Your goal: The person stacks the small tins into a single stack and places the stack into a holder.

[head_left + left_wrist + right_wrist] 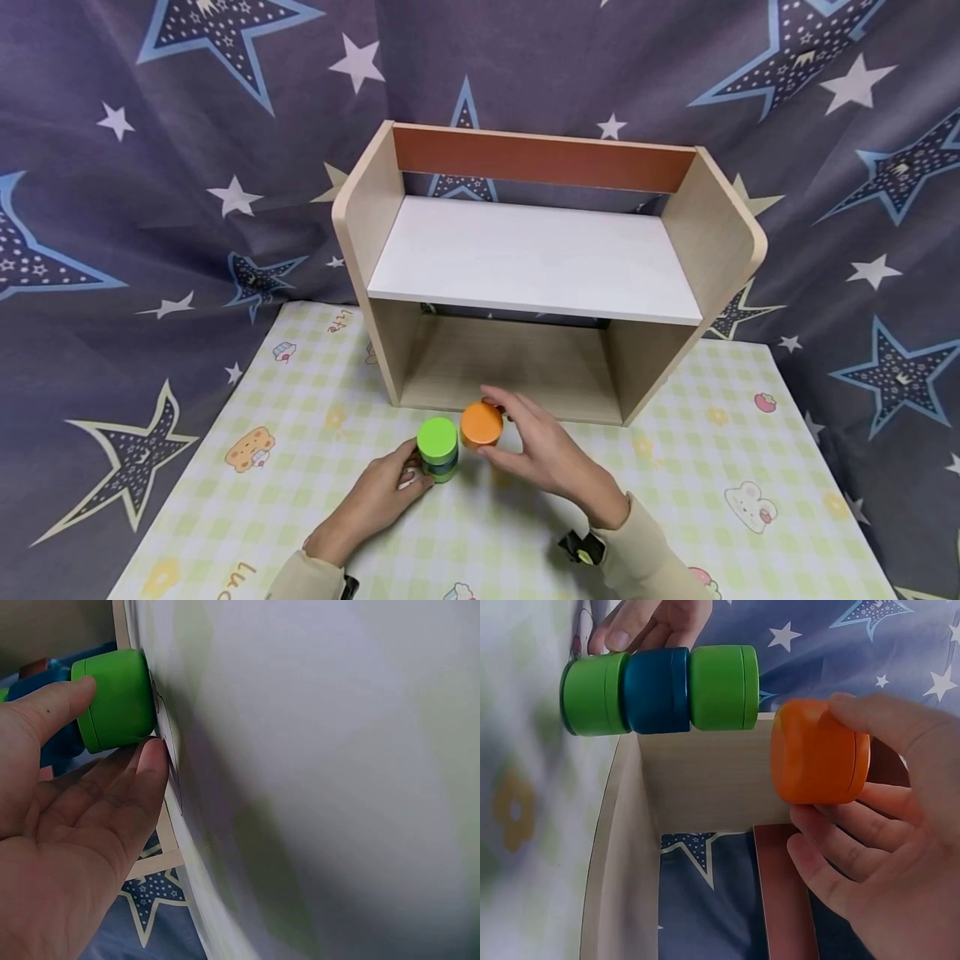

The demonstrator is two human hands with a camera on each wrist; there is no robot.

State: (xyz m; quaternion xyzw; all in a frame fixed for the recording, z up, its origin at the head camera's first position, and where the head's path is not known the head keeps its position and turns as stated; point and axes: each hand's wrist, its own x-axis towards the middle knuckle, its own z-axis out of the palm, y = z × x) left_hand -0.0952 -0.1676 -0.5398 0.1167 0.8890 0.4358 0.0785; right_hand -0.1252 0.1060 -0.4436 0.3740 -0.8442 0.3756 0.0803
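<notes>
Right hand point(546, 450) grips orange cylinder point(482, 423) — tablecloth lettering point(237, 580) small, unclear.

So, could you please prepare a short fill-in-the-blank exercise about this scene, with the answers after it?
1. The piece in the right hand is coloured ____.
2. The left hand holds a stack made of ____ pieces.
3. The stack's middle piece is coloured ____.
4. The shelf unit has an upper board coloured ____.

Missing words: orange; three; blue; white.
</notes>
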